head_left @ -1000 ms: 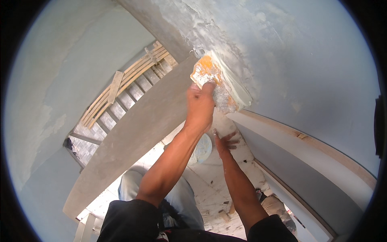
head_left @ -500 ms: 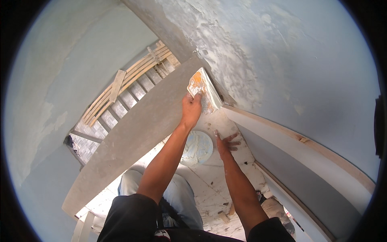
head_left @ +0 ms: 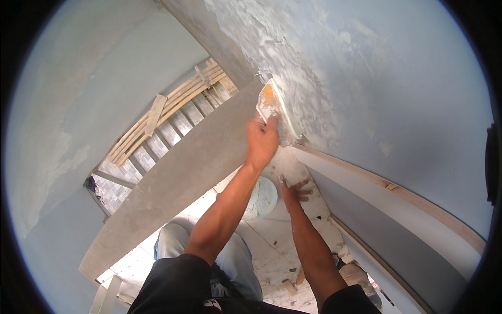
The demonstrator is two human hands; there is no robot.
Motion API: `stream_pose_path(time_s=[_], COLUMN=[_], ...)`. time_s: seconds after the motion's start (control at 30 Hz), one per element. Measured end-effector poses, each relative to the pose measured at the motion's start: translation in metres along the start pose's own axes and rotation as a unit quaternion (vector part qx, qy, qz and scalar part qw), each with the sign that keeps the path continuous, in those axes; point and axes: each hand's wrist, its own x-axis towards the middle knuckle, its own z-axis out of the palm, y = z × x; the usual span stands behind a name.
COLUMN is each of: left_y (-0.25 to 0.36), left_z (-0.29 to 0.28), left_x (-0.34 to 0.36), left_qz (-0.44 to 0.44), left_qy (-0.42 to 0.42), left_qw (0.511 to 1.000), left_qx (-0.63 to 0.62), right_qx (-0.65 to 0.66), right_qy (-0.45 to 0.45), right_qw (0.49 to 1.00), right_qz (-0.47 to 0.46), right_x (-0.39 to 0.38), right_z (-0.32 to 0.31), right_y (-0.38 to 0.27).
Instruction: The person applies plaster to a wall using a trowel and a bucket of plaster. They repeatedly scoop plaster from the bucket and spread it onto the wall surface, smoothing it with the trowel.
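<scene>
My left hand [head_left: 263, 135] grips a broad putty-smeared blade [head_left: 271, 98] with orange patches, held against the right wall at the upper end of the grey concrete band [head_left: 178, 172]. Rough, wet white putty [head_left: 293, 78] covers the strip of wall along and above the blade. My right hand [head_left: 294, 192] is lower, fingers spread and whitened, with nothing in it, beside a pale wooden-edged trim [head_left: 392, 188]; whether it touches a surface I cannot tell. Below my hands a round light-blue container [head_left: 263, 201] with white putty is partly hidden by my left forearm.
A slatted opening [head_left: 183, 123] with bamboo poles and a short board [head_left: 155, 114] lies upper left, beside a pale wall [head_left: 78, 78]. My knees [head_left: 172, 240] are over a dirty white tiled floor [head_left: 264, 251] with scraps of wood [head_left: 290, 287].
The blade in my left hand moved down and left off the puttied wall, then back up and right against it. My right hand shifted slightly down, still spread.
</scene>
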Motion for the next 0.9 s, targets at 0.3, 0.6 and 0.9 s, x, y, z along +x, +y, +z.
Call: stream_pose_path(time_s=[0.3, 0.6, 0.9], left_y=[0.043, -0.022, 0.079], left_z=[0.003, -0.025, 0.024], left_x=[-0.037, 0.052, -0.021], left_qz=[0.029, -0.023, 0.099], left_qy=[0.013, 0.046, 0.022], left_qw=[0.996, 0.999, 0.991], left_qx=[-0.087, -0.006, 0.090], right_qx=[0.001, -0.051, -0.022], right_qy=[0.023, 0.034, 0.012], right_qw=[1.000, 0.998, 1.000], right_qz=[-0.011, -0.003, 0.018], right_x=[0.021, 0.011, 0.008], right_z=[0.012, 0.006, 0.008], right_y=[0.014, 0.002, 0.000])
